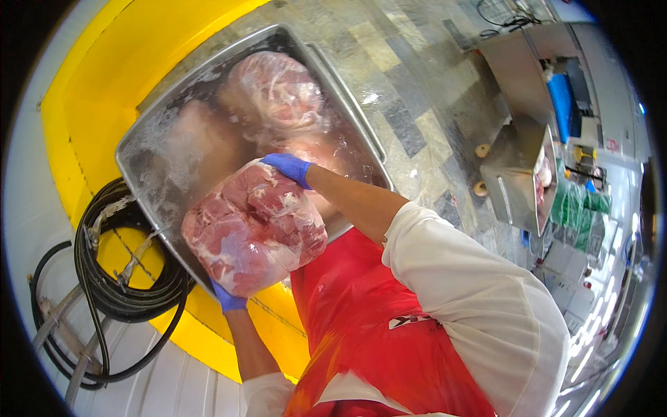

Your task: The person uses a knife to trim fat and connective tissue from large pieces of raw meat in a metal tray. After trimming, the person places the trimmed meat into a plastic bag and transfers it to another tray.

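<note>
Between my two blue-gloved hands is a large piece of raw meat (257, 226), pink-red with pale fat, held over the near side of a metal tub (384, 177). My left hand (228, 297) grips its near lower edge; the fingers are partly hidden beneath. On the far edge, my right hand (287, 169) is closed over the top. Cloudy liquid fills the tub, and another big piece of meat (278, 87) lies at its far end. A paler piece (201, 135) shows blurred under the liquid on the left.
A coiled black hose (128, 306) hangs on the left beside a yellow curved barrier (90, 132). Wet tiled floor (410, 97) stretches to the right. Farther off stands a metal cart (517, 177) with meat in it, near green plastic wrapping (573, 212).
</note>
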### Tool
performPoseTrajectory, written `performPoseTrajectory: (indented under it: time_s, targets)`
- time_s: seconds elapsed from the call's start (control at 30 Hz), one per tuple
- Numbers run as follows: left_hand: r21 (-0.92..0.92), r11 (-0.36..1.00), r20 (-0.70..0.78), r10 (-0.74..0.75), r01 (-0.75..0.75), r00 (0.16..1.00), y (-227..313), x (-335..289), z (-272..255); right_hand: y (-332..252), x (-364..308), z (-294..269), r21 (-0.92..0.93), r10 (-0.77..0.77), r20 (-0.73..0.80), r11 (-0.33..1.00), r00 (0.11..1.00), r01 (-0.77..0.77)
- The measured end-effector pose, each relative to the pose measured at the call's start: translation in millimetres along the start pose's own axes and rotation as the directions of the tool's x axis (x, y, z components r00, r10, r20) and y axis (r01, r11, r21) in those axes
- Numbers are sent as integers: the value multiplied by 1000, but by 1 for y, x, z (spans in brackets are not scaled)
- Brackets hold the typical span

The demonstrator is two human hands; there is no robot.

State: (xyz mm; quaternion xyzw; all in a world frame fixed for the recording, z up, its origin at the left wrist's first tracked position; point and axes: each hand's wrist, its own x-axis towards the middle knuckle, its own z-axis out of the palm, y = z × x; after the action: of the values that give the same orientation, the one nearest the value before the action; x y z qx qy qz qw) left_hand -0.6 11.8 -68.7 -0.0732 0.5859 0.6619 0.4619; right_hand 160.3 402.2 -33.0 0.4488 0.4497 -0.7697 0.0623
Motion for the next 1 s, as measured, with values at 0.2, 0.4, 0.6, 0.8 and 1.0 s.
performPoseTrajectory:
  time_s: [0.2, 0.4, 0.6, 0.8, 1.0]
  targets:
    - [-30, 999, 19, -38, 38, 999, 42, -46, 39, -29, -83, -19, 128, -31, -37, 991, 999, 36]
    - [41, 995, 210, -101, 95, 972, 96, -52, 70, -27, -159, -11, 242, -85, -197, 961, 977, 132]
    - [298, 944, 451, -11, -139, 892, 143, -54, 81, 16, -202, 18, 359, -159, -333, 890, 929, 281]
    - [392, 917, 512, -151, -74, 846, 209, -131, 143, 57, -314, 39, 566, -215, -435, 689, 874, 452]
    - [490, 872, 761, -439, 21, 477, 215, -253, 337, 123, -511, -13, 676, -272, -655, 205, 705, 708]
